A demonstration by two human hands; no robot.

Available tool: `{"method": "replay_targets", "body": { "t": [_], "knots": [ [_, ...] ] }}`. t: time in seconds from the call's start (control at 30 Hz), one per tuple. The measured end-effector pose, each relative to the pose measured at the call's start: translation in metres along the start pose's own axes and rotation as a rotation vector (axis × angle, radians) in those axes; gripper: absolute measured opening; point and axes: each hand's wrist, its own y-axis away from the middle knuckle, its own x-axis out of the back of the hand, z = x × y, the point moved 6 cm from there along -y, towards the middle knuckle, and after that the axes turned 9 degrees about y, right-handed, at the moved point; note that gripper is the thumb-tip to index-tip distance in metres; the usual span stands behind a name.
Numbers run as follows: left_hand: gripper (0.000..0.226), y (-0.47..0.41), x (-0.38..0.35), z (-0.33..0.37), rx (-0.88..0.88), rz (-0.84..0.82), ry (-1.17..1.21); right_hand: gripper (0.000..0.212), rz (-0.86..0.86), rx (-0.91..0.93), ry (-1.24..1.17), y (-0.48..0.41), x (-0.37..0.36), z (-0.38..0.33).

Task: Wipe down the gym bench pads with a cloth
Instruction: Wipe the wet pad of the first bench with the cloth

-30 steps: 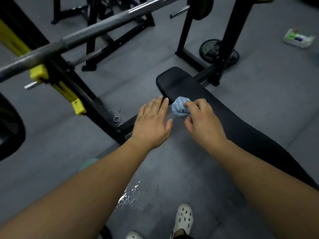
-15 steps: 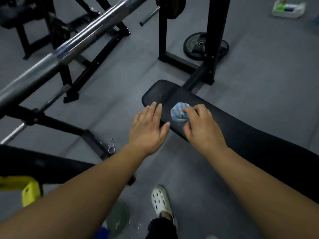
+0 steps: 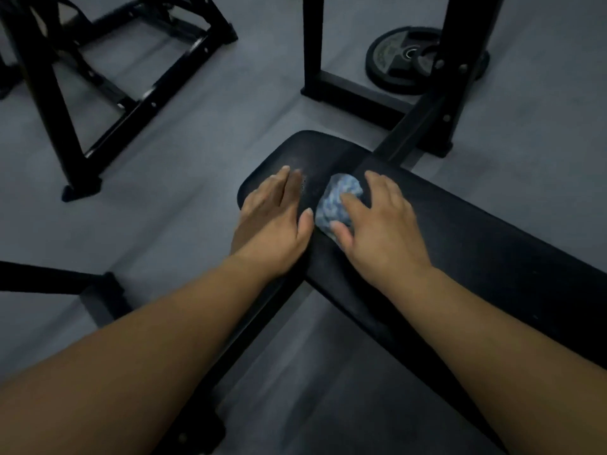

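Observation:
A black gym bench pad [image 3: 476,244] runs from the middle of the view down to the right. Near its rounded far end lies a bunched blue-and-white cloth [image 3: 338,201]. My right hand [image 3: 377,224] lies over the cloth, fingers and thumb spread on it, pressing it onto the pad. My left hand [image 3: 276,221] rests flat on the pad's left edge just beside the cloth, fingers straight and holding nothing.
Black rack uprights [image 3: 312,47] and the bench's frame bar [image 3: 414,126] stand just beyond the pad. A weight plate [image 3: 400,60] lies on the grey floor at the upper right. Another black frame [image 3: 108,77] stands at the upper left, and a bench leg [image 3: 98,290] at the left.
The view has come closer and lower over the pad; the barbell and my shoe have left the view. Both hands now sit further onto the pad's end, the right still on the cloth.

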Motion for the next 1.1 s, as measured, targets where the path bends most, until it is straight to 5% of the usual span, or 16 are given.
{"method": "replay_targets", "body": {
  "t": [0.23,0.5,0.7,0.87,1.03,1.1],
  "knots": [
    [0.062,-0.059,-0.047,-0.057,0.019,0.083,-0.020,0.063,-0.066,0.206,0.126,-0.056,-0.068,-0.014],
    [0.061,-0.065,-0.055,-0.070,0.018,0.188,0.015,0.065,0.020,0.061,0.138,-0.162,-0.086,-0.037],
    [0.073,-0.037,-0.042,-0.075,0.150,0.246,0.124,0.048,-0.103,0.529,0.096,-0.075,-0.076,-0.048],
    [0.058,-0.024,-0.043,-0.078,0.119,0.235,0.043,0.057,-0.073,0.150,0.187,-0.147,-0.084,-0.048],
    [0.058,-0.008,-0.045,-0.086,0.130,0.174,0.045,0.058,-0.068,0.587,0.125,-0.064,-0.081,-0.074],
    [0.059,-0.001,-0.045,-0.087,0.111,0.149,0.066,0.061,-0.072,0.615,0.120,-0.053,-0.071,-0.054]
  ]
}}
